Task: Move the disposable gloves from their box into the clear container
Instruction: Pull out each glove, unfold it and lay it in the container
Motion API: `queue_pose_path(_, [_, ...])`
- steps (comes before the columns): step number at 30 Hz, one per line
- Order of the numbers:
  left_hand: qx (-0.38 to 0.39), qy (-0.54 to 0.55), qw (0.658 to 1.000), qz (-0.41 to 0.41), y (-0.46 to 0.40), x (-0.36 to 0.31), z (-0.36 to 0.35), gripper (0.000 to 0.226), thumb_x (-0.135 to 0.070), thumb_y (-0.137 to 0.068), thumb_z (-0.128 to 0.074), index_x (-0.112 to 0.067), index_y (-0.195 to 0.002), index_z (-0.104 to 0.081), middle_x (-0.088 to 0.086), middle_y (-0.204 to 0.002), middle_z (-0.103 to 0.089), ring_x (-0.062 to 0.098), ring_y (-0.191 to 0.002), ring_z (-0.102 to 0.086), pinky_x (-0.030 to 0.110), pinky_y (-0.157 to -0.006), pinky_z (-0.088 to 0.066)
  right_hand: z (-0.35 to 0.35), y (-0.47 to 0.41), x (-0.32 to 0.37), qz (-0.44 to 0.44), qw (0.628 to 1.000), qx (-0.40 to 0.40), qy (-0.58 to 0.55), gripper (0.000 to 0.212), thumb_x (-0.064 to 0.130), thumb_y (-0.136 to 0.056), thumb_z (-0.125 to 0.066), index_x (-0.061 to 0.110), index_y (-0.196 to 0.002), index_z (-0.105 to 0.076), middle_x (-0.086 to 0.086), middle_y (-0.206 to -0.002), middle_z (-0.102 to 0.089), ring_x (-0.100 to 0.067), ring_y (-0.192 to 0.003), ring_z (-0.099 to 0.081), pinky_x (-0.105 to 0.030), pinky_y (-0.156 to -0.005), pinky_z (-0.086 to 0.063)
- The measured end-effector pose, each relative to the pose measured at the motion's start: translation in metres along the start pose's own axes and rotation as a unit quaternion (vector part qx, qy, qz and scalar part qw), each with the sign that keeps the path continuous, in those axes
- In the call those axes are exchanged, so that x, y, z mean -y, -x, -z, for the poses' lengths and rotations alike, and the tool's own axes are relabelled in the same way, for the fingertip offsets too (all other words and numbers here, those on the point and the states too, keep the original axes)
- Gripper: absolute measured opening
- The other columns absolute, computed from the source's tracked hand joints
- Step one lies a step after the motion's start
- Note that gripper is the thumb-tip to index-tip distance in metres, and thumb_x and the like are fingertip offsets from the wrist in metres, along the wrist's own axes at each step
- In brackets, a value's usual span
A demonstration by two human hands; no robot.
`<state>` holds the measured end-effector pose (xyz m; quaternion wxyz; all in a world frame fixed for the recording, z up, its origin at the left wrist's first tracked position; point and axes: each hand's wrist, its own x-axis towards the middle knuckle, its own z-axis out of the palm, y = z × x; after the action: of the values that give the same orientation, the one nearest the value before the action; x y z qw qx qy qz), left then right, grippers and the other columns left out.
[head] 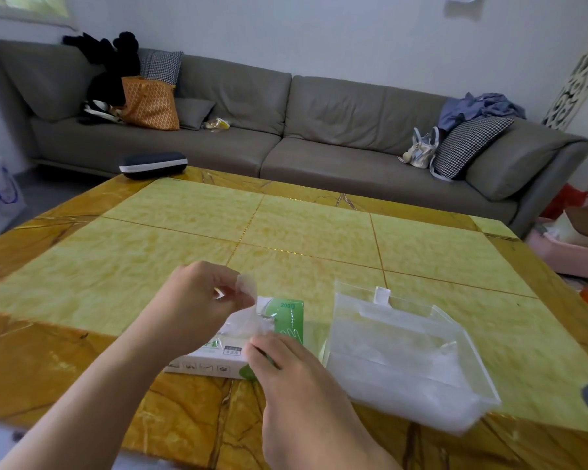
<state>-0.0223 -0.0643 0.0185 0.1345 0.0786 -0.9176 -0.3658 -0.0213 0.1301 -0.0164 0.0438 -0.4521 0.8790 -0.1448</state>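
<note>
Head view: our left hand [201, 293] pinches a thin translucent plastic glove [252, 317] above the green-and-white cardboard box [248, 347], right hand [282, 364] steadying it, clear rectangular plastic container [411, 351] just right.

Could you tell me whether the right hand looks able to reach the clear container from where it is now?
Probably yes. The right hand rests on the glove box, and the clear container lies just to its right on the table, with nothing between them.
</note>
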Motion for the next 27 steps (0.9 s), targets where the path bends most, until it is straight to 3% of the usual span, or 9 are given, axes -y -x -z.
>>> queue_pose_path(4, [-0.026,0.051,0.998,0.029,-0.002,0.0,-0.006,0.011,-0.029,-0.09,-0.078,-0.034,-0.08,-0.08,-0.025,-0.079,-0.074,-0.003,-0.08,-0.068,0.019,-0.071,-0.05,0.003,0.001,0.002,-0.028,0.999,0.009,-0.012,0.066,0.004,-0.088,-0.062,0.02,-0.148,-0.039,0.012,-0.149,-0.025,-0.012,-0.142,-0.024,-0.026,-0.116,-0.032])
queue_pose_path(6, [-0.034,0.081,0.996,0.033,-0.004,0.001,-0.007,0.01,-0.031,-0.09,-0.078,-0.03,-0.081,-0.08,-0.011,-0.08,-0.077,0.011,-0.08,-0.072,0.033,-0.075,-0.059,0.005,0.002,0.004,-0.048,0.999,0.015,-0.009,0.073,0.007,-0.088,-0.064,0.022,-0.153,-0.034,0.011,-0.157,-0.013,-0.015,-0.146,-0.02,-0.032,-0.117,-0.037])
queue_pose_path(8, [-0.031,0.097,0.994,0.035,-0.006,0.003,-0.008,0.014,-0.032,-0.092,-0.076,-0.027,-0.08,-0.079,0.005,-0.079,-0.075,0.032,-0.078,-0.07,0.05,-0.078,-0.057,0.007,0.003,0.006,-0.07,0.997,0.015,-0.009,0.079,0.007,-0.089,-0.065,0.026,-0.157,-0.031,0.011,-0.163,0.002,-0.018,-0.154,-0.01,-0.039,-0.119,-0.036])
queue_pose_path(9, [-0.029,0.097,0.994,0.036,-0.006,0.003,-0.009,0.016,-0.032,-0.093,-0.075,-0.025,-0.079,-0.078,0.008,-0.077,-0.074,0.033,-0.072,-0.067,0.051,-0.076,-0.057,0.009,0.004,0.006,-0.078,0.997,0.016,-0.007,0.08,0.008,-0.09,-0.066,0.028,-0.158,-0.029,0.009,-0.165,0.009,-0.019,-0.157,-0.003,-0.041,-0.121,-0.033])
queue_pose_path(12, [-0.029,0.105,0.993,0.039,-0.007,0.001,-0.012,0.02,-0.028,-0.096,-0.071,-0.023,-0.078,-0.078,-0.002,-0.076,-0.076,0.021,-0.069,-0.068,0.046,-0.076,-0.056,0.009,0.005,0.008,-0.098,0.995,0.024,-0.003,0.081,0.012,-0.093,-0.065,0.036,-0.158,-0.023,0.003,-0.168,0.02,-0.023,-0.16,0.011,-0.044,-0.126,-0.023])
queue_pose_path(19, [-0.034,0.137,0.99,0.031,-0.009,-0.001,-0.017,0.02,-0.026,-0.097,-0.071,-0.031,-0.079,-0.078,-0.002,-0.081,-0.077,0.033,-0.078,-0.068,0.046,-0.074,-0.055,0.007,0.002,0.006,-0.11,0.992,0.063,0.018,0.093,0.008,-0.091,-0.066,0.038,-0.158,-0.009,-0.01,-0.173,0.01,-0.028,-0.16,0.012,-0.045,-0.128,-0.012])
queue_pose_path(23, [-0.041,0.109,0.993,0.0,-0.005,-0.007,-0.018,0.02,-0.025,-0.096,-0.071,-0.029,-0.078,-0.077,-0.017,-0.082,-0.075,-0.001,-0.068,-0.064,0.015,-0.062,-0.044,0.01,0.003,0.005,-0.098,0.994,0.052,0.02,0.087,0.009,-0.088,-0.067,0.035,-0.154,-0.017,-0.011,-0.171,0.003,-0.03,-0.16,0.005,-0.043,-0.126,-0.016])
queue_pose_path(25, [-0.044,0.101,0.994,-0.015,-0.002,-0.011,-0.018,0.02,-0.023,-0.096,-0.071,-0.028,-0.078,-0.077,-0.022,-0.077,-0.072,-0.004,-0.065,-0.061,0.009,-0.059,-0.038,0.011,0.003,0.005,-0.096,0.994,0.057,0.018,0.087,0.009,-0.087,-0.068,0.035,-0.153,-0.017,-0.011,-0.169,0.001,-0.03,-0.159,0.004,-0.043,-0.126,-0.017])
queue_pose_path(27, [-0.055,0.098,0.993,-0.029,-0.001,-0.013,-0.018,0.019,-0.022,-0.096,-0.072,-0.029,-0.079,-0.076,-0.023,-0.081,-0.072,-0.004,-0.077,-0.063,0.007,-0.063,-0.039,0.012,0.003,0.006,-0.097,0.993,0.059,0.02,0.086,0.008,-0.086,-0.068,0.035,-0.152,-0.019,-0.01,-0.167,-0.002,-0.031,-0.158,-0.001,-0.043,-0.124,-0.021])
